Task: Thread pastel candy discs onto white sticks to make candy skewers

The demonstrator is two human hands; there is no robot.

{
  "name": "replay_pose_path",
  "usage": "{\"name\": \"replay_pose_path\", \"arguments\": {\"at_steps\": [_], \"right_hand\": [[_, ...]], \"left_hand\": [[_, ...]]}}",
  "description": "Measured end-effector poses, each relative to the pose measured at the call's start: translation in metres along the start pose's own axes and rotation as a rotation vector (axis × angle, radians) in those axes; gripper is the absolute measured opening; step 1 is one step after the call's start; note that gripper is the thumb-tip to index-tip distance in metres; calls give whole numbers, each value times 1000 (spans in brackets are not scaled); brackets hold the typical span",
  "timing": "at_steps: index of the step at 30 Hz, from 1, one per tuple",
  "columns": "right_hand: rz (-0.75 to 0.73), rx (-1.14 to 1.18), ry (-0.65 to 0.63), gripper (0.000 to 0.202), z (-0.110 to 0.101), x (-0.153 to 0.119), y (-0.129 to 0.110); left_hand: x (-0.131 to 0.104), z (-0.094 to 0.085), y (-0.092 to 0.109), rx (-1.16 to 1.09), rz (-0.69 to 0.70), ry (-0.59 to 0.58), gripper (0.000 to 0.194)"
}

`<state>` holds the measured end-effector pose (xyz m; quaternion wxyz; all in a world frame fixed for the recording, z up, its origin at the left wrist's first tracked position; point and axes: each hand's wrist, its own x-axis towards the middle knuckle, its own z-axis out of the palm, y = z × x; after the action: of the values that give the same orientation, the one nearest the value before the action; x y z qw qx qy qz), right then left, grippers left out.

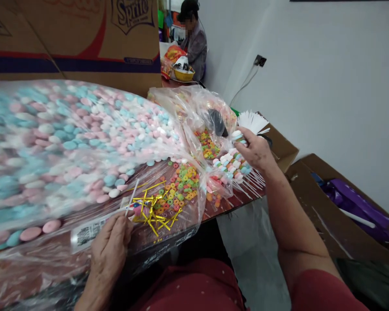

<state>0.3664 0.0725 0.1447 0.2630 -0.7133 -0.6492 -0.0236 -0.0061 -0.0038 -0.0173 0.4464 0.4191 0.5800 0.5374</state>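
Left hand [112,242] holds thin stick [133,195]; right hand [257,151], candies [237,136] (puffy).

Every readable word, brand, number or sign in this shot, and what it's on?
"Sprite": on the cardboard box.
Too small or blurred on that box: the line under "Sprite", the red script along the top, the lettering in the dark band, the framed symbol at left.
Barcode label by the left hand: print unreadable.
No number legible.

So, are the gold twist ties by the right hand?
No, the gold twist ties lie beside the left hand, while the right hand is over at the marshmallow skewers.
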Motion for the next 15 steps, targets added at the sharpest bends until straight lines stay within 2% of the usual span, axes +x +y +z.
{"name": "replay_pose_path", "arguments": {"at_steps": [2,5,7,9,10,12,15], "right_hand": [[72,-236,-50,49,-1,7,25],[101,-428,-241,44,7,11,49],[93,-490,-355,35,11,11,55],[68,-528,-370,32,13,10,54],[62,-536,-348,33,13,9,51],[-42,-546,-152,37,14,8,40],[-238,-336,41,35,27,7,4]], "left_hand": [[1,-1,-2,-61,-67,-37,38],[1,0,0,-107,-110,-45,37],[1,2,4,-155,-90,-44,32],[0,5,8,-215,-47,-27,27],[1,7,10,-253,-19,12,26],[2,9,11,-304,5,69,26],[2,10,10,-349,14,113,26]]}}
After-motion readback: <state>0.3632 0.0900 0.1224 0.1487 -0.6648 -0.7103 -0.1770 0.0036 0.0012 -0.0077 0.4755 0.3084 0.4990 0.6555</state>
